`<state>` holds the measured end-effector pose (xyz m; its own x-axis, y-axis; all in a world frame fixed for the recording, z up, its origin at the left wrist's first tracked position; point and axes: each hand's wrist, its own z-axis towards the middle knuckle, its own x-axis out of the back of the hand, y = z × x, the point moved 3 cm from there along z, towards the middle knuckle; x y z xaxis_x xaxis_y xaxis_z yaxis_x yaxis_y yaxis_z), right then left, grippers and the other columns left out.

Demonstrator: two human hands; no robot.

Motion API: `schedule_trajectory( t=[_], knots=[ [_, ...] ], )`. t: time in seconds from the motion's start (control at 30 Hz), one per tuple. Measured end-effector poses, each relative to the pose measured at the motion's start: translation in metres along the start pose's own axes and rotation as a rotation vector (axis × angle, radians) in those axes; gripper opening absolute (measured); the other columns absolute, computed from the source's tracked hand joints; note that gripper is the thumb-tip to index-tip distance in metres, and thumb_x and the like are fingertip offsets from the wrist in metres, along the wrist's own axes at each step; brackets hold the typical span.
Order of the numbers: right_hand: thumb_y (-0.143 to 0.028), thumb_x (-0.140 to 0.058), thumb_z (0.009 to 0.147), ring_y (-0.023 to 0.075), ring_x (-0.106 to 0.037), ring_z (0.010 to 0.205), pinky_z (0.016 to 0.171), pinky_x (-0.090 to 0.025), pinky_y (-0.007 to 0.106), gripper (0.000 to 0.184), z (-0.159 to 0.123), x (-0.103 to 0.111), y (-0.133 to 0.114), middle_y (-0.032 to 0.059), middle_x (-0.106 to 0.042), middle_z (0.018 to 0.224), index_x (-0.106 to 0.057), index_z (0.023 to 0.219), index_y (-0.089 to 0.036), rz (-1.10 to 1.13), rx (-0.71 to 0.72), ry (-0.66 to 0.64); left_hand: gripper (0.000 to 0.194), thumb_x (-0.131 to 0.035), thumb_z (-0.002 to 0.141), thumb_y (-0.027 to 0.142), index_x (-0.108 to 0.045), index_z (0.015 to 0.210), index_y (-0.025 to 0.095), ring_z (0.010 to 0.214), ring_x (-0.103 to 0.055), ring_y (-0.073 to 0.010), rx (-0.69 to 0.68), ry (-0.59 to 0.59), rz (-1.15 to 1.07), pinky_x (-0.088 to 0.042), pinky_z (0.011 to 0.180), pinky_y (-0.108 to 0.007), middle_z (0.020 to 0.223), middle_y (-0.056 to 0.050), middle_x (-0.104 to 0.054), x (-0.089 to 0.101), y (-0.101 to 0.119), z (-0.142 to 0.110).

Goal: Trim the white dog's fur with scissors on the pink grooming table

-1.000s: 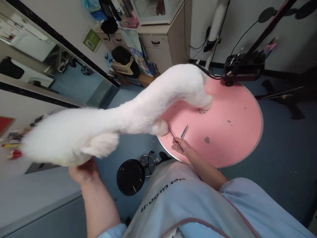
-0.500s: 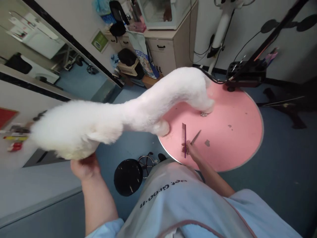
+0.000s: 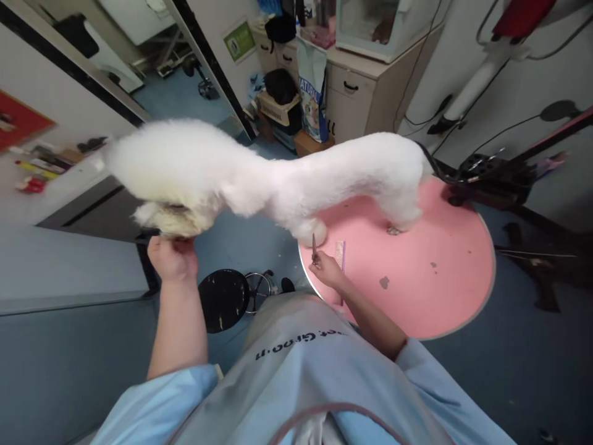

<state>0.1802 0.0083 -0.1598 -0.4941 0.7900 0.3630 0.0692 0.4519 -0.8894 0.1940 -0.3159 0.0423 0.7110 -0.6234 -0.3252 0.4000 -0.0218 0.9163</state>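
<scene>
A white fluffy dog (image 3: 296, 176) stands on a round pink table (image 3: 440, 290), its head stretched out past the table's left edge. My left hand (image 3: 171, 256) is closed under the dog's chin, holding its muzzle fur. My right hand (image 3: 327, 270) is closed on a pair of scissors (image 3: 314, 247), whose blades point up at the dog's front paw. The same hand also holds a purple comb (image 3: 341, 254) that lies over the table edge.
A black round stool (image 3: 225, 300) stands on the blue floor below the dog's chest. A black grooming arm and tool holder (image 3: 486, 170) sit at the table's far right edge. A cabinet with drawers (image 3: 365, 93) and a bag stand behind. A grey counter (image 3: 55, 272) is at left.
The view has swung left and up, so the dog's head now sits higher. My right hand moved left to the front paw, turning the scissors upright. My left hand stays under the chin.
</scene>
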Motion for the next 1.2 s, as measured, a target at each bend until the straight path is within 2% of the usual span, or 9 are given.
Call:
schedule_trajectory(
  t=[0.2,0.37,0.47,0.63,0.8,0.87,0.97,1.1,1.2],
  knots=[
    [-0.022,-0.055,0.081,0.019,-0.061,0.083,0.07,-0.041,0.027,0.015,-0.001,-0.012,-0.004,0.0071,-0.067,0.094,-0.056,0.096,-0.019,-0.147,-0.038,-0.023,0.026,-0.063,0.057,0.018,-0.043,0.072,0.012,0.064,-0.055,-0.0101,0.005,0.026,-0.003,-0.046,0.06,-0.026,0.066,0.0,-0.054,0.003,-0.007,-0.008],
    [-0.041,-0.055,0.086,0.0282,-0.061,0.095,0.076,-0.039,0.033,0.035,0.004,-0.004,-0.02,0.0146,-0.063,0.105,-0.054,0.11,-0.016,-0.337,-0.096,0.074,0.027,-0.065,0.056,0.019,-0.045,0.072,0.013,0.058,-0.049,-0.0077,0.014,0.013,-0.013,-0.044,0.059,-0.025,0.058,0.002,-0.049,0.004,-0.009,-0.014],
    [-0.03,-0.045,0.09,0.0291,-0.061,0.094,0.075,-0.038,0.034,0.027,0.008,0.004,-0.021,0.0178,-0.063,0.105,-0.053,0.112,-0.014,-0.368,-0.139,0.057,0.025,-0.066,0.056,0.017,-0.048,0.073,0.012,0.058,-0.05,-0.0079,0.023,0.004,-0.023,-0.045,0.06,-0.026,0.058,0.002,-0.048,0.003,-0.009,-0.018],
    [-0.038,-0.055,0.085,0.0267,-0.061,0.093,0.074,-0.039,0.031,0.034,0.008,0.013,-0.015,0.0142,-0.064,0.109,-0.053,0.113,-0.017,-0.428,-0.057,0.022,0.034,-0.068,0.056,0.017,-0.058,0.087,0.011,0.078,-0.061,-0.015,0.03,0.021,-0.049,-0.049,0.064,-0.028,0.088,-0.005,-0.062,-0.001,-0.005,-0.023],
    [-0.025,-0.046,0.088,0.024,-0.062,0.087,0.069,-0.037,0.03,0.025,0.008,0.018,-0.01,0.0133,-0.066,0.103,-0.054,0.109,-0.016,-0.461,-0.044,-0.009,0.043,-0.068,0.058,0.021,-0.062,0.1,0.013,0.098,-0.061,-0.0197,0.038,0.003,-0.052,-0.051,0.071,-0.028,0.115,-0.01,-0.061,-0.009,0.005,-0.028],
    [-0.03,-0.051,0.086,0.0242,-0.062,0.088,0.069,-0.037,0.029,0.026,0.007,0.019,-0.01,0.0119,-0.066,0.103,-0.054,0.109,-0.017,-0.432,-0.011,-0.031,0.048,-0.068,0.06,0.022,-0.062,0.107,0.013,0.106,-0.059,-0.0215,0.045,-0.021,-0.036,-0.052,0.077,-0.03,0.124,-0.011,-0.058,-0.011,0.008,-0.031],
    [-0.036,-0.057,0.083,0.0253,-0.061,0.092,0.07,-0.037,0.029,0.033,0.006,0.022,-0.011,0.0119,-0.065,0.106,-0.054,0.111,-0.018,-0.398,0.016,-0.017,0.053,-0.067,0.061,0.022,-0.061,0.113,0.014,0.111,-0.057,-0.0222,0.03,-0.056,-0.018,-0.052,0.08,-0.03,0.127,-0.011,-0.057,-0.012,0.01,-0.035],
    [-0.024,-0.049,0.087,0.0234,-0.062,0.086,0.068,-0.036,0.029,0.023,0.006,0.023,-0.011,0.0116,-0.067,0.1,-0.055,0.108,-0.017,-0.384,-0.01,-0.03,0.05,-0.064,0.066,0.025,-0.06,0.115,0.015,0.112,-0.057,-0.0196,0.033,-0.085,0.022,-0.052,0.08,-0.027,0.129,-0.009,-0.056,-0.007,0.008,-0.033],
    [-0.032,-0.057,0.083,0.0234,-0.061,0.089,0.069,-0.037,0.028,0.029,0.006,0.023,-0.01,0.0104,-0.067,0.103,-0.055,0.109,-0.019,-0.363,0.037,-0.035,0.053,-0.062,0.067,0.028,-0.057,0.119,0.016,0.119,-0.054,-0.0204,0.05,-0.08,0.063,-0.053,0.083,-0.027,0.135,-0.009,-0.051,-0.002,0.005,-0.03]
  ],
)
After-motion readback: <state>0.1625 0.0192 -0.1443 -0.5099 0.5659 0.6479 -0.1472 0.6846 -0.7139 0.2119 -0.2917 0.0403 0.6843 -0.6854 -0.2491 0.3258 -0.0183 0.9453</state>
